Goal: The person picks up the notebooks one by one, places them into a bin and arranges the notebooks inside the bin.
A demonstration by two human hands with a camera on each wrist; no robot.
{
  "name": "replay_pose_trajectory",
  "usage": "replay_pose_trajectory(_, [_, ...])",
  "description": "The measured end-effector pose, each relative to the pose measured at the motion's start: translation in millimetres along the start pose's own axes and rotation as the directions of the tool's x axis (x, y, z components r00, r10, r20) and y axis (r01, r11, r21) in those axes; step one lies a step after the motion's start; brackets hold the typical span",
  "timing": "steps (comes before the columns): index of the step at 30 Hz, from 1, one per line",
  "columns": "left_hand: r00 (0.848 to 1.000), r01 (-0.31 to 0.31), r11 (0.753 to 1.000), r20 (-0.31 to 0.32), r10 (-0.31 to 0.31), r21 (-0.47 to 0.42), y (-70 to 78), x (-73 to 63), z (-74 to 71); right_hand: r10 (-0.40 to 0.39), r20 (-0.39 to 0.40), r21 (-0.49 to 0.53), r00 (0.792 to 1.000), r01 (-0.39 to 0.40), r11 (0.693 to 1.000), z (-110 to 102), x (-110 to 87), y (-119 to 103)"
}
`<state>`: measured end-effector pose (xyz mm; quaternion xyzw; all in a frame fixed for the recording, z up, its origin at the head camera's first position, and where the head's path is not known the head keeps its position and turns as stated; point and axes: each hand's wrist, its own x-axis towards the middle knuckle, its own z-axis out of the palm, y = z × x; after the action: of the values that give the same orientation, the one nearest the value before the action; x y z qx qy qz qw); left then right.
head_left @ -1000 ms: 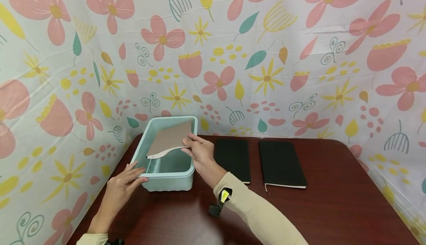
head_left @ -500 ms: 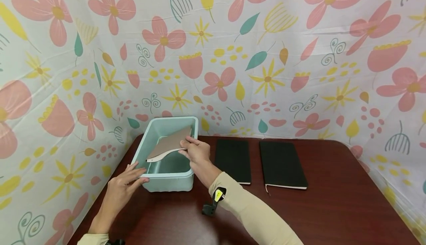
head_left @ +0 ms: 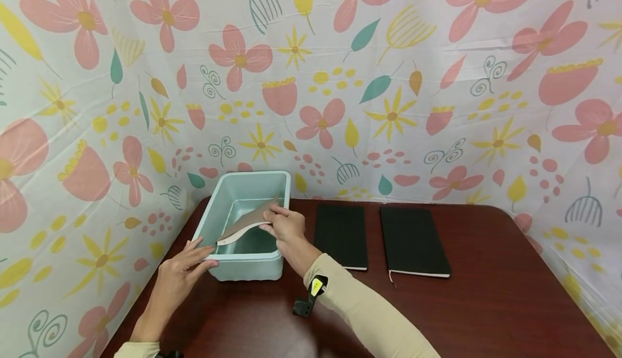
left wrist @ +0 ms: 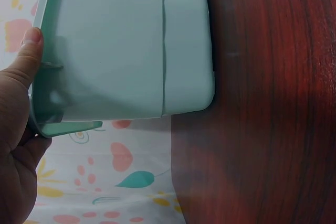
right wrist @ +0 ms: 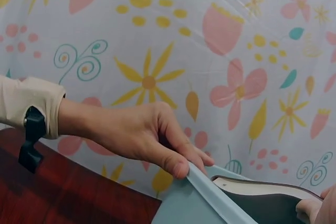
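A light blue-green plastic bin (head_left: 250, 268) stands at the left of the table. Its near-left corner is gripped by my left hand (head_left: 176, 276), with the thumb on the outer wall in the left wrist view and the fingers over the rim in the head view. My right hand (head_left: 289, 229) pinches the right edge of a brown-covered notebook (head_left: 250, 218). That notebook is tilted and bowed inside the bin, its white page edge facing me. In the right wrist view, the notebook's dark underside (right wrist: 262, 206) shows; the right hand is mostly cut off there.
Two black notebooks (head_left: 341, 234) lie on the dark red-brown table (head_left: 491, 271) right of the bin; the rightmost notebook (head_left: 414, 241) has a ribbon at its near edge. A flowered cloth (head_left: 320, 77) hangs behind the table and along its left side.
My right hand has moved slightly down and left, and the brown notebook has sunk deeper into the bin. My left hand keeps its place on the rim.
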<state>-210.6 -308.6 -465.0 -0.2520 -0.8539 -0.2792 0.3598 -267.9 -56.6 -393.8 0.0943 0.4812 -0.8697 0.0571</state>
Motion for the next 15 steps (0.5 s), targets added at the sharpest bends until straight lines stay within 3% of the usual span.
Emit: replay_pose_trajectory(15, [1.0,0.004,1.0,-0.006,-0.005,-0.011,0.3,0.5,0.2,0.064,0.065,-0.107,0.996,-0.057,0.993,-0.7,1.5,-3.8])
